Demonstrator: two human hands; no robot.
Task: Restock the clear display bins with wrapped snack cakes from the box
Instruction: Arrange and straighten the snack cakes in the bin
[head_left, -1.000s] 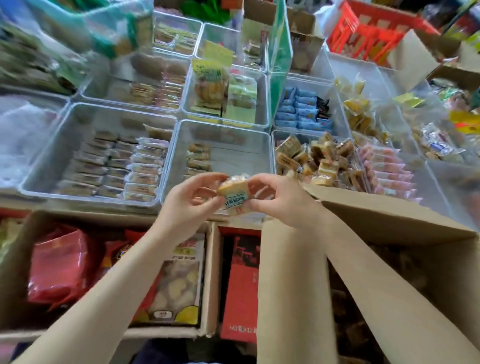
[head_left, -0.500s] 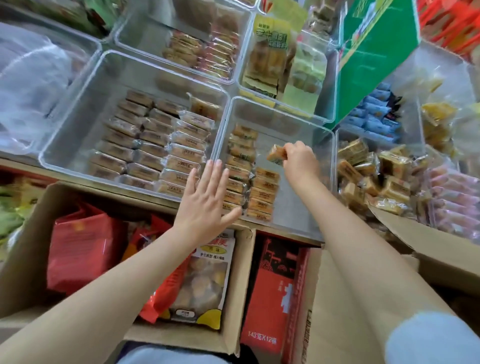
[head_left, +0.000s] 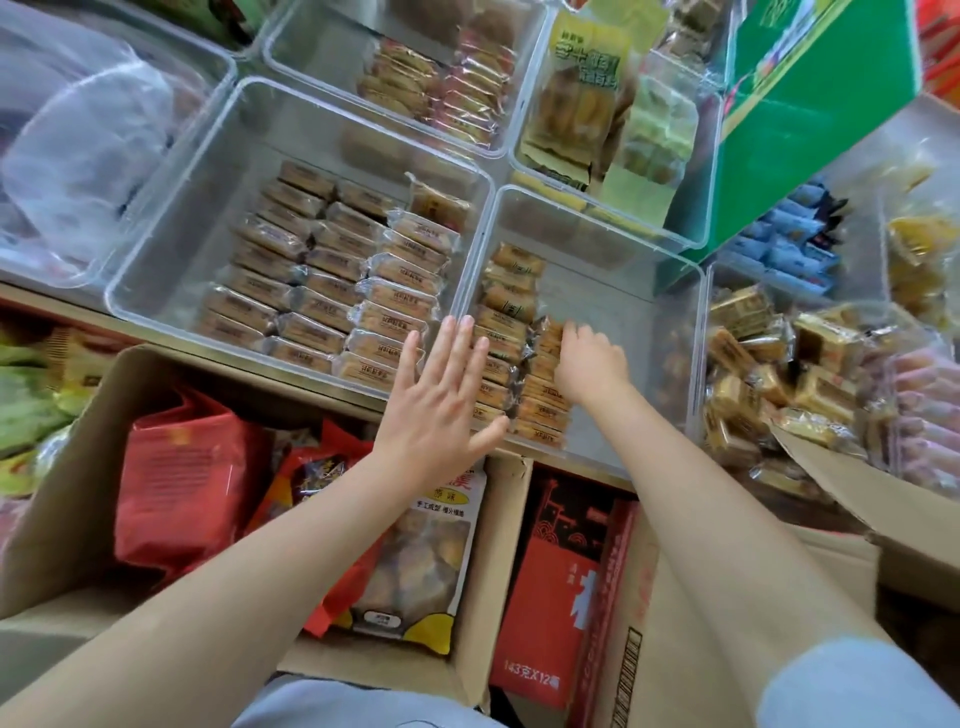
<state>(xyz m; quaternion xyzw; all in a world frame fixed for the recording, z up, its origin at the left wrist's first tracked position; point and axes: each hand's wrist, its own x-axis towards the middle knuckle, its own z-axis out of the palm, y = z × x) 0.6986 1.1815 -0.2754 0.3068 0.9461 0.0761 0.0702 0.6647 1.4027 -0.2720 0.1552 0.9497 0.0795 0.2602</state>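
Our right hand presses curled fingers onto a snack cake in the clear bin; our left hand hovers flat, fingers spread

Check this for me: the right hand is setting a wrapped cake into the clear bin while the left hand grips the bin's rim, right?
Not quite. In the head view the left hand grips nothing; it is open, fingers straight and spread, at the near rim. The right hand is down in the clear bin at the rows of wrapped cakes, as stated.
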